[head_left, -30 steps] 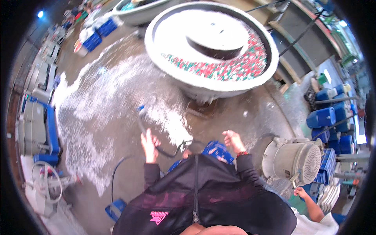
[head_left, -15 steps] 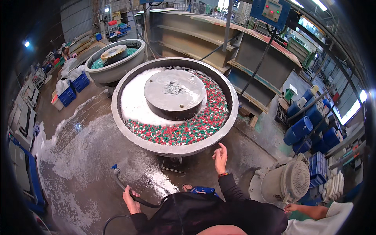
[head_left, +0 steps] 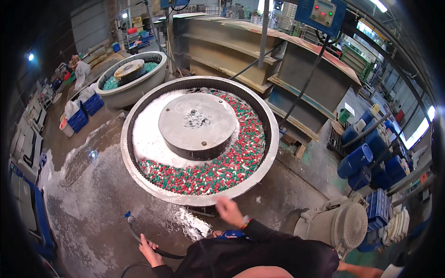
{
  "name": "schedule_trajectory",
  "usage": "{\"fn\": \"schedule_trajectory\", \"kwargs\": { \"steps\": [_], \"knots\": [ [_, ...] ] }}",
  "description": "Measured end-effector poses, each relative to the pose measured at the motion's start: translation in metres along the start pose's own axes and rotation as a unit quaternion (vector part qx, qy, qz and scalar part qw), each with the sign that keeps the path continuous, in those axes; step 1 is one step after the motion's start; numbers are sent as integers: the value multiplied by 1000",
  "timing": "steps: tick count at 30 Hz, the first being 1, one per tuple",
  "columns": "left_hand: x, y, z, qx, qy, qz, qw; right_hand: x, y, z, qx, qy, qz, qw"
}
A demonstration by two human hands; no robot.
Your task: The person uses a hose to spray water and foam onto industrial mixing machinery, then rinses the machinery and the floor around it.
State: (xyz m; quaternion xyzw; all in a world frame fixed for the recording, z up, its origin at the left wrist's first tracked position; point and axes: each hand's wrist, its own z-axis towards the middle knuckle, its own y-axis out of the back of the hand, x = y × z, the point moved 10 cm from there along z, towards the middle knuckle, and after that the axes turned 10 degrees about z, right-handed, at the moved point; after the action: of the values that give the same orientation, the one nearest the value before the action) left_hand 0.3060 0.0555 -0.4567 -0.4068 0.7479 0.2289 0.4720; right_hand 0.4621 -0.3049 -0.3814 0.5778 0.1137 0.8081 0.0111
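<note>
My left hand (head_left: 149, 252) is closed around a dark hose (head_left: 170, 254), whose blue-tipped end (head_left: 127, 215) points away over the wet floor. Close to the near rim of a large round grey tub (head_left: 272, 139) is my right hand (head_left: 231, 213), with a beaded bracelet at its wrist. Motion smears its fingers, and I cannot tell whether they touch the rim. Red, green and white small pieces (head_left: 248, 155) fill the near and right side of the tub's ring. White foam (head_left: 147, 127) covers the left side, around a flat grey round centre (head_left: 197, 121).
Behind on the left stands a second tub (head_left: 132, 92) with turquoise pieces. A perforated round machine (head_left: 350, 225) is at the lower right, near blue barrels (head_left: 354, 160) and a person's arm (head_left: 361, 268). A control box (head_left: 321, 16) hangs above; blue crates (head_left: 77, 121) stand left.
My right hand has swung left along the tub's near rim. The left hand and hose have shifted slightly down and left. The other person's arm has moved lower, and the whole view has shifted slightly.
</note>
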Motion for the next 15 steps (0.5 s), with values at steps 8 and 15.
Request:
{"fn": "schedule_trajectory", "kwargs": {
  "steps": [8,15],
  "knots": [
    [-10,-20,-25,-4,0,-60,998,21,-112,-46,415,57,39,907],
    [-9,23,-37,-67,-14,-5,998,14,-82,11,259,63,44,963]
  ]
}}
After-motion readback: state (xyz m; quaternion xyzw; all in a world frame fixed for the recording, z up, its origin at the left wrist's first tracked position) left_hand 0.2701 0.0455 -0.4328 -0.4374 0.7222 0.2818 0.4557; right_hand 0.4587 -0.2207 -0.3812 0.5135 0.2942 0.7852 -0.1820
